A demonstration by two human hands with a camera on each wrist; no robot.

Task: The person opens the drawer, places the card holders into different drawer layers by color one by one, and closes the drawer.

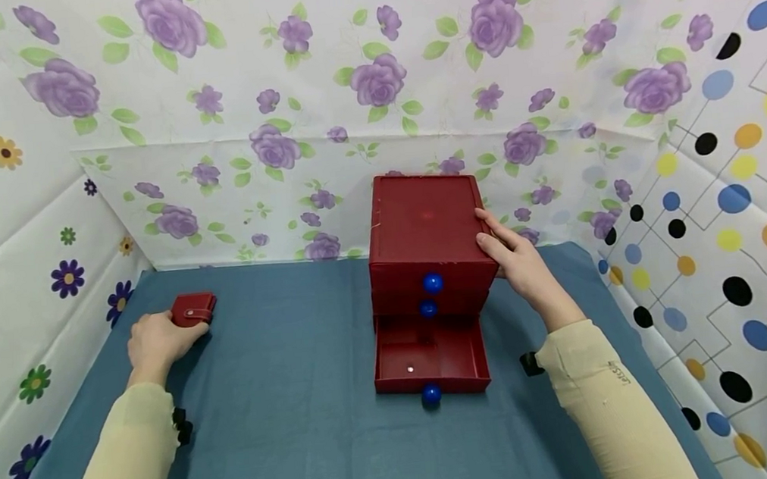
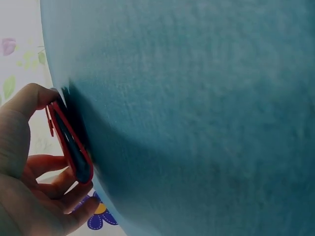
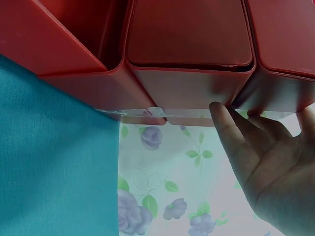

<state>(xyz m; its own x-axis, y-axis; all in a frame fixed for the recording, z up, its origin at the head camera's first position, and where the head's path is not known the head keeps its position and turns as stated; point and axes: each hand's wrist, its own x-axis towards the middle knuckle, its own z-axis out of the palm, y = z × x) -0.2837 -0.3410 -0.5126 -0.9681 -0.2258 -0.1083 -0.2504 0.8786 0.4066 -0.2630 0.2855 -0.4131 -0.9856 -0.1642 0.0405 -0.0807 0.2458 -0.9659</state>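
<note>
At the left of the table, my left hand (image 1: 163,341) grips a small red wallet (image 1: 194,308) with a snap strap. The left wrist view shows the wallet (image 2: 71,142) edge-on between thumb and fingers, close to the cloth. Right of centre stands a dark red chest of drawers (image 1: 426,217) with blue round knobs. Its bottom drawer (image 1: 461,358) is pulled out, with a small pale spot on its floor; the drawers above are closed. My right hand (image 1: 526,269) rests against the chest's right side and top edge, fingers extended; its fingertips (image 3: 216,108) touch the side wall.
A blue cloth (image 1: 288,400) covers the table. Behind it hangs a sheet with purple roses (image 1: 273,146). Patterned sheets line the left side (image 1: 29,255) and the right side (image 1: 700,257). The open drawer's knob (image 1: 431,395) juts toward the front.
</note>
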